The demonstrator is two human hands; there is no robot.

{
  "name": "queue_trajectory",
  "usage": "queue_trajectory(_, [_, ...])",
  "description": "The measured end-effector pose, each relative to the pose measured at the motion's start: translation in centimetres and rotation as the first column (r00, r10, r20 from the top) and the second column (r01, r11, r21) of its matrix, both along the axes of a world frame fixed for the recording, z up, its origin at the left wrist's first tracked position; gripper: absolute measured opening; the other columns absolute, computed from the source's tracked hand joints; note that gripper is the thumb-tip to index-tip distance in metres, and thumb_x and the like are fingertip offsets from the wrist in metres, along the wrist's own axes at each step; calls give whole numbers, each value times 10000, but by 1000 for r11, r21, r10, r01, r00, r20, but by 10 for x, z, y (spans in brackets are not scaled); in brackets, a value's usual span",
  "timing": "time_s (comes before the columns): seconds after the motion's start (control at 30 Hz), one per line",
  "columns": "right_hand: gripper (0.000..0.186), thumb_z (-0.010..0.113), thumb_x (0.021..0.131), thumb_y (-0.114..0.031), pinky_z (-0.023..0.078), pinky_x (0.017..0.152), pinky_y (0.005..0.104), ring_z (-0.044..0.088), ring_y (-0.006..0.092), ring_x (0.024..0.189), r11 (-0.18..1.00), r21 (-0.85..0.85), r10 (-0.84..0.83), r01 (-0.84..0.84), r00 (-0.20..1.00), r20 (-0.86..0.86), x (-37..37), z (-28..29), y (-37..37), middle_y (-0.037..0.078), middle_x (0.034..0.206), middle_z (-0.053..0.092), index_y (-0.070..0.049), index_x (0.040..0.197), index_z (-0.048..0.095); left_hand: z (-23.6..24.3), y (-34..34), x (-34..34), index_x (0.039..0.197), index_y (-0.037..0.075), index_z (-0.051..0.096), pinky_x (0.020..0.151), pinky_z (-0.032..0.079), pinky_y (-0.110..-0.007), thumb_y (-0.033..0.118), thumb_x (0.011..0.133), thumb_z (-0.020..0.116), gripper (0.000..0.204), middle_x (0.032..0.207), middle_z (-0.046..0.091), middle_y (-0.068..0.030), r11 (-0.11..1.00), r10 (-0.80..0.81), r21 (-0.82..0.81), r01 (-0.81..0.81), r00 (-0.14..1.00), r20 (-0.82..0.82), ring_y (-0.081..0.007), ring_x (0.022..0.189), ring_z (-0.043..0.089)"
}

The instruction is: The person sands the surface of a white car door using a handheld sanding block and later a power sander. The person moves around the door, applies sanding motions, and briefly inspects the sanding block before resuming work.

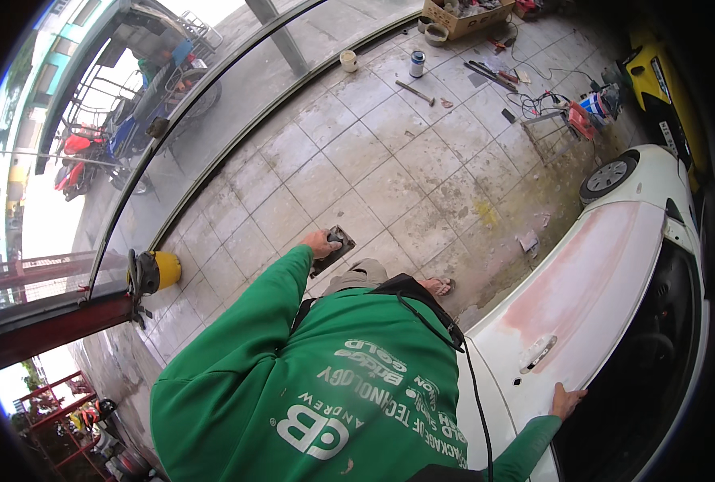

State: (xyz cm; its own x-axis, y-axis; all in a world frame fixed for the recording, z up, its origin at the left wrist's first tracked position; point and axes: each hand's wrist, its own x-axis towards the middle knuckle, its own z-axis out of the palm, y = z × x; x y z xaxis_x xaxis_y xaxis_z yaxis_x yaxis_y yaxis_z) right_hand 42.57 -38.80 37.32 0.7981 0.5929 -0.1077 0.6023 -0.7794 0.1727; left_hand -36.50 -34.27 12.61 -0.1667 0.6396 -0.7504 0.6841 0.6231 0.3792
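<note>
My left hand [318, 243], out in front of me above the tiled floor, is closed round a sanding block [340, 245], a dark, flat, rectangular tool with a grip on top. My right hand [567, 400] rests on the upper edge of a white car door [498, 341], beside the dark window opening [631, 353]. Its fingers reach over that edge and hold nothing that I can see. Dull pinkish patches [566, 261] cover part of the door's white paint, close to the door handle [539, 353].
A hammer [415, 93], a paint can [417, 63] and a small tub [348, 61] stand or lie farther off on the tiles [389, 189]. Cables and tools surround a red stool-like object [581, 120]. A yellow bucket [167, 271] stands left, by the glass wall [237, 104].
</note>
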Motion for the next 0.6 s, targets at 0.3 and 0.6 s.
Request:
queue_trajectory(0.3, [1041, 852, 666, -276, 409, 1146, 476, 482, 477, 1328, 999, -2, -42, 42, 999, -24, 48, -18, 14, 330, 1412, 466, 49, 1462, 265, -31, -104, -43, 1193, -7, 665, 781, 562, -394, 397, 885, 760, 517, 990, 734, -185, 911, 410, -87, -402, 907, 100, -268, 826, 724])
queue_trajectory(0.6, [1021, 830, 678, -238, 415, 1138, 461, 500, 463, 1311, 988, 19, -147, 150, 983, -111, 19, -12, 22, 295, 1443, 451, 31, 1483, 262, -32, -129, -43, 1166, -51, 670, 772, 589, -415, 409, 861, 786, 563, 1004, 748, -219, 961, 228, -141, -239, 970, -89, -304, 814, 755])
